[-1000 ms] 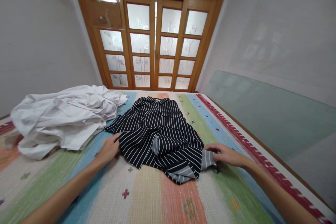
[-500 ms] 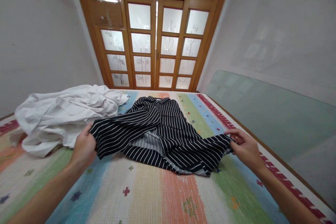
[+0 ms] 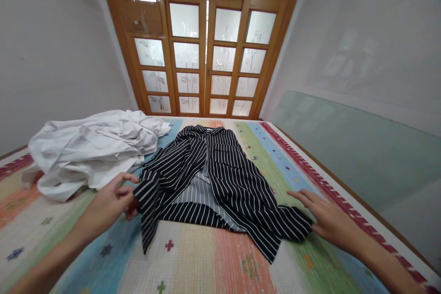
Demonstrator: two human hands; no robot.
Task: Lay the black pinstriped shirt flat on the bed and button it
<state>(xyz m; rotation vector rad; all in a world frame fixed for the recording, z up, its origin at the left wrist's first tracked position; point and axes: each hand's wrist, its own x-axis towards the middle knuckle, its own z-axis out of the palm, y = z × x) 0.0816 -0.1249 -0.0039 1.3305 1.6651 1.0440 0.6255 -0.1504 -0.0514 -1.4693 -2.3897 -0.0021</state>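
The shirt (image 3: 241, 174) lies on the cover (image 3: 193, 257), collar (image 3: 217, 130) at the far end, with a fabric heap (image 3: 96, 147) to its left. The left hand (image 3: 112, 202) is at the shirt's near left, the right hand (image 3: 327, 218) at its near right; doors (image 3: 203, 78) stand beyond the cover's far edge.

The striped shirt (image 3: 244, 174) now lies more open in front, with its bottom corners closer to the mat's (image 3: 196, 257) near side. The right hand (image 3: 327, 217) spreads its fingers.
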